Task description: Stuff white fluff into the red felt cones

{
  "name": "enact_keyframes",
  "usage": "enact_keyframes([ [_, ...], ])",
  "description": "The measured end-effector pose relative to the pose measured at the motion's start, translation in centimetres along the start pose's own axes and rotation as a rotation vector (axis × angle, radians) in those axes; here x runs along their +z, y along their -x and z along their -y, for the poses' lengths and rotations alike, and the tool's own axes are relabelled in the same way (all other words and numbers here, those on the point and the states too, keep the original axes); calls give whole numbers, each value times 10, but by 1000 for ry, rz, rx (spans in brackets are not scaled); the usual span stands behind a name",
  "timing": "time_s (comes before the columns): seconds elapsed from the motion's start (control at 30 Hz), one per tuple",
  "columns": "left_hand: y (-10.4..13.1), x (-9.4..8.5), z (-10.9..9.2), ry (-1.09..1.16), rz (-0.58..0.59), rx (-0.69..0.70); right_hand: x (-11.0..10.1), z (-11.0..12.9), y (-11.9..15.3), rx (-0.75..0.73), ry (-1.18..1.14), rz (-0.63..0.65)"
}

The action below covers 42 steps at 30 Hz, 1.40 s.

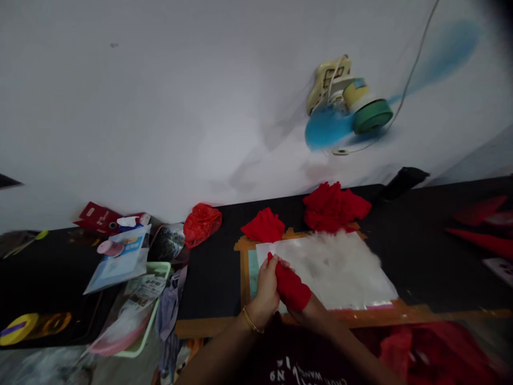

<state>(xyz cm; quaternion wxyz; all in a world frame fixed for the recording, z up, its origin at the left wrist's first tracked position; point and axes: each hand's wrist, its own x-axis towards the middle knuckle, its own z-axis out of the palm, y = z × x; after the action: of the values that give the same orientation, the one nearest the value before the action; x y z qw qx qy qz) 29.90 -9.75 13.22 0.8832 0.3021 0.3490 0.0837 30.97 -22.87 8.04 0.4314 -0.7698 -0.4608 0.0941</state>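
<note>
A small piece of red cloth (293, 287) covers most of my right hand (289, 278) like a sleeve, down to the wrist. My left hand (267, 283), with a yellow band at the wrist, is closed on the cloth's far end. Both hands meet over the left part of a white sheet (276, 247). Just right of them, a heap of white fluffy stuffing (340, 262) lies on that sheet. Cloth and my left hand hide my right fingers. Beyond the sheet sit a small red cloth pile (264, 225) and a larger red cloth pile (334, 206).
A blue-bladed fan (372, 116) spins on the wall above. Left of the black table (212, 278) stands a green-rimmed basket (154, 321) with packets. A red plastic bag (202, 223) rests at the back. At the right are a black cylinder (403, 183) and red pieces (481, 240).
</note>
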Motion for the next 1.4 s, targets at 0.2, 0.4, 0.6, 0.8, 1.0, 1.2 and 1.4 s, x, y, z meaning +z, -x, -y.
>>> enact_keyframes([
  [0.2, -2, 2, -10, -16, -28, 41, 11, -4, 13, -80, 123, 49],
  [0.4, 20, 12, -1, -24, 16, 40, 11, 2, 3, -140, 110, -12],
  [0.6, 24, 13, 0, 15, 15, 29, 0, 7, 7, -88, 48, 8],
  [0.8, 25, 19, -3, 27, 56, 71, -7, 17, 2, 39, 7, 8],
  [1.0, 28, 14, 14, -119, 81, 80, -1, 3, -1, -70, -34, -30],
  [1.2, 16, 0, 17, -53, 30, 22, 4, -9, 0, -10, -101, 82],
  [1.4, 4, -17, 10, 71, -4, -107, 2, 4, -13, -44, -62, 193],
])
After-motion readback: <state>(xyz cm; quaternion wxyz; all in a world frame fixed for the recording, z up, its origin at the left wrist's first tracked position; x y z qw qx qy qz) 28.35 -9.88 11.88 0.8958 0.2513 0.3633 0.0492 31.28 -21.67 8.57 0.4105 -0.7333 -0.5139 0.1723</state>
